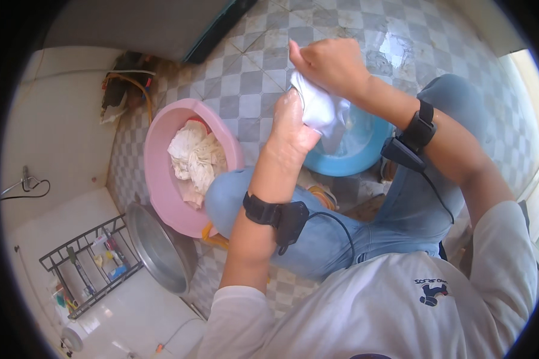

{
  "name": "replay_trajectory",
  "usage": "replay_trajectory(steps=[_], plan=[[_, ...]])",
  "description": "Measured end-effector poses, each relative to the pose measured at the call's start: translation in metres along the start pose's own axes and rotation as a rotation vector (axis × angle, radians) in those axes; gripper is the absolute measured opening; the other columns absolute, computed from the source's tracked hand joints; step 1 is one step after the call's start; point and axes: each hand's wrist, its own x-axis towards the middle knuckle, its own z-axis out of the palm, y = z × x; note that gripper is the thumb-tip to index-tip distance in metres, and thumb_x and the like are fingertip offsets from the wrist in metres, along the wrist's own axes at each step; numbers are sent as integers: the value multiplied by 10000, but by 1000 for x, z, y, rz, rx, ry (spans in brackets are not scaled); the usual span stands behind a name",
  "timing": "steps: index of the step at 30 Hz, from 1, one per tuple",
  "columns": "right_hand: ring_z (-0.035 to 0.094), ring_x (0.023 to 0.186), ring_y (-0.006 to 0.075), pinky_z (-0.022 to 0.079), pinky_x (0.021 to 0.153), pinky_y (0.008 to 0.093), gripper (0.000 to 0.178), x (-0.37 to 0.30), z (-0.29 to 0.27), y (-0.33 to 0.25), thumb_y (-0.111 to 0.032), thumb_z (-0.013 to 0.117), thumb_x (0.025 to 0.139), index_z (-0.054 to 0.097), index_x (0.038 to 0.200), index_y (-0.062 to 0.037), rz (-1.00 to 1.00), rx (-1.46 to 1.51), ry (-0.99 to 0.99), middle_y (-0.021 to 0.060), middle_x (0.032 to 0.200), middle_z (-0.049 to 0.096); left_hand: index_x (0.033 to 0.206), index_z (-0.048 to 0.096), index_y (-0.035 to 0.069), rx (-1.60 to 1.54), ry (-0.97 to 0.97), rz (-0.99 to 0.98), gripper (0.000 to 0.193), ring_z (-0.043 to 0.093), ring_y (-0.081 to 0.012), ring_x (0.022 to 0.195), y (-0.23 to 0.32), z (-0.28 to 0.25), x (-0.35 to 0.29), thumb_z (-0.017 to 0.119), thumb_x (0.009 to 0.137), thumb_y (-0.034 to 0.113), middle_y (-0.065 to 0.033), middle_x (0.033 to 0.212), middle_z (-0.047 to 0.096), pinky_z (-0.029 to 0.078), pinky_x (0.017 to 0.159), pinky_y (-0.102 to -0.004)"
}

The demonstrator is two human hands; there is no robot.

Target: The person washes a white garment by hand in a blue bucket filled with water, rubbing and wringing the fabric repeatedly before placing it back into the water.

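A bunched wet white cloth (319, 109) is stretched between my two hands above a blue basin (345, 166). My left hand (291, 118) is closed on its near-left side, with wet skin and a little foam showing. On the upper end of the cloth, my right hand (334, 64) is closed in a fist, its thumb sticking out to the left. Below the cloth, cloudy sudsy water (356, 134) partly shows in the basin; my right forearm hides some of the rim. Both forearms wear black straps with small boxes and cables.
To the left stands a pink tub (157, 152) holding cream-white clothes (197, 152). A metal basin (157, 251) leans near a black wall rack (93, 263) of toiletries. The grey-and-white checkered floor (239, 90) looks wet at the upper right. My bent knees flank the blue basin.
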Motion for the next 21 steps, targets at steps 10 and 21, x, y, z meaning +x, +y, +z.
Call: replay_trajectory(steps=[10, 21], plan=[[556, 458, 347, 438, 429, 416, 443, 3, 0, 9, -308, 509, 872, 586, 519, -52, -69, 7, 146, 145, 530, 573, 1272, 446, 31, 102, 33, 38, 648, 486, -267, 1169, -2, 5, 3, 338, 928, 568, -135, 1279, 499, 407, 986, -446], [508, 390, 287, 392, 379, 387, 378, -12, 8, -7, -294, 583, 802, 554, 490, -81, -286, -1, 265, 122, 469, 517, 1260, 439, 28, -112, -46, -54, 514, 485, -251, 1172, 4, -14, 3, 344, 969, 442, -117, 1262, 499, 409, 980, -425]])
